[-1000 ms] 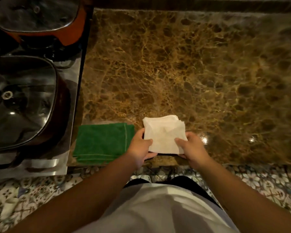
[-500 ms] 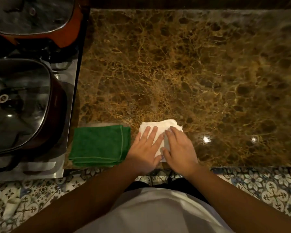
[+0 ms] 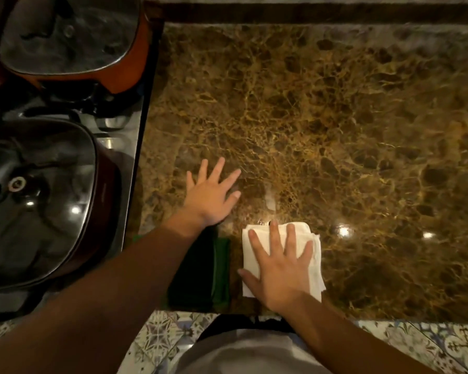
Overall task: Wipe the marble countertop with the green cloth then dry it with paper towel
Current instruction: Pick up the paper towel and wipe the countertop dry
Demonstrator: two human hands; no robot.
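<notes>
Right hand flat, fingers spread, pressing folded paper towel on marble countertop near edge. Left hand splayed open on bare marble, gripping nothing. Green cloth lies left of towel, partly under left forearm.

brown marble countertop veined in gold; white paper towel at lower centre; dark green cloth beside it; orange pot upper left; blue-and-white patterned floor tiles below.

Green cloth mostly hidden beneath the left forearm.
</notes>
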